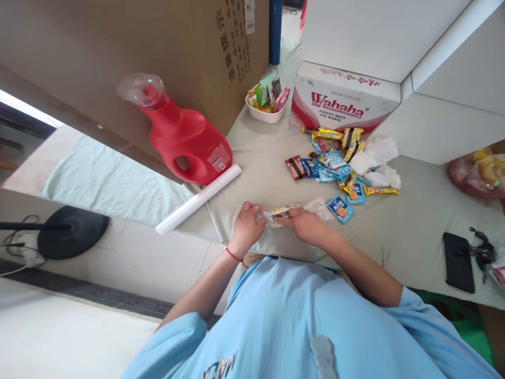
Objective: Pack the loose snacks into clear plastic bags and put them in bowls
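Near the table's front edge lies a small yellow-and-brown wrapped snack (282, 211) in a crumpled clear plastic bag (320, 208). My left hand (248, 227) has its fingers closed on the bag's left end. From the other side, my right hand (305, 225) pinches the snack, with thumb and fingertips on its wrapper. Just right of the bag is a blue snack packet (340, 208). A pile of blue, yellow and brown snack packets (333, 160) spreads out behind my right hand.
A red detergent bottle (189, 139) and a white roll (199, 200) stand left. Behind are a white basket (265, 116) of snacks and a Wahaha carton (343, 100). White crumpled plastic (376, 158) adjoins the pile. A black phone (458, 262) lies at right.
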The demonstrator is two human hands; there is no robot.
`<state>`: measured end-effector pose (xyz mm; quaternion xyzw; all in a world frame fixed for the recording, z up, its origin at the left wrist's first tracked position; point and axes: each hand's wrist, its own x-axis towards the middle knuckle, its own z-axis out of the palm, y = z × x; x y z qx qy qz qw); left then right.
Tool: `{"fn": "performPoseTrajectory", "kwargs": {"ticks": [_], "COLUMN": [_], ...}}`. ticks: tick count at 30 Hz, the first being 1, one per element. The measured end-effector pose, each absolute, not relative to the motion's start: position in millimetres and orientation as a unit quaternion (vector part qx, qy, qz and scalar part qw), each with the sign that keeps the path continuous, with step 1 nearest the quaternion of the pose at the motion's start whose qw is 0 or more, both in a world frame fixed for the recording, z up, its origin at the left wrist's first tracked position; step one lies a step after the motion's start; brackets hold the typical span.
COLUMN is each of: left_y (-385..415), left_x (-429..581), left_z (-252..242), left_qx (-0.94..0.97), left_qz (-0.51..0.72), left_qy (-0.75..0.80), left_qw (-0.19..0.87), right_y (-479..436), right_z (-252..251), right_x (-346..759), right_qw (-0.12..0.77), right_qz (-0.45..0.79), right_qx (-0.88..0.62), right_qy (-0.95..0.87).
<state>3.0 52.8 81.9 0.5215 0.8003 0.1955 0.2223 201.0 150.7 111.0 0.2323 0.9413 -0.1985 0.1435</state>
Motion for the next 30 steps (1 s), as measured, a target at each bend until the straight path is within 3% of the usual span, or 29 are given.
{"fn": "performPoseTrajectory", "kwargs": {"ticks": [7, 12, 16, 20, 27, 30], "left_y": [55, 65, 58, 50, 48, 51], "left_x": [52, 74, 81, 83, 81, 78], "left_z": [93, 78, 71, 69, 65, 64], "left_qx": [0.514, 0.634, 0.690, 0.707, 0.716, 0.731], "left_qz": [0.347, 0.287, 0.146, 0.070, 0.080, 0.109], "left_qy": [0.730, 0.682, 0.697, 0.699, 0.692, 0.670], "left_qw": [0.288, 0.225, 0.128, 0.082, 0.045, 0.059], "right_y": [151, 167, 166, 155, 168, 174], "right_z": [84, 84, 72, 61, 95, 106], "right_x": [219, 256, 273, 283, 244, 194], "right_qw": [0.017, -0.097, -0.194, -0.160, -0.144, -0.099], "right_qz": [-0.319, -0.452, -0.269, -0.168, -0.351, -0.313], "right_qx": [0.183, 0.178, 0.450, 0.491, 0.470, 0.482], "right_qy": [0.930, 0.869, 0.829, 0.840, 0.797, 0.812]}}
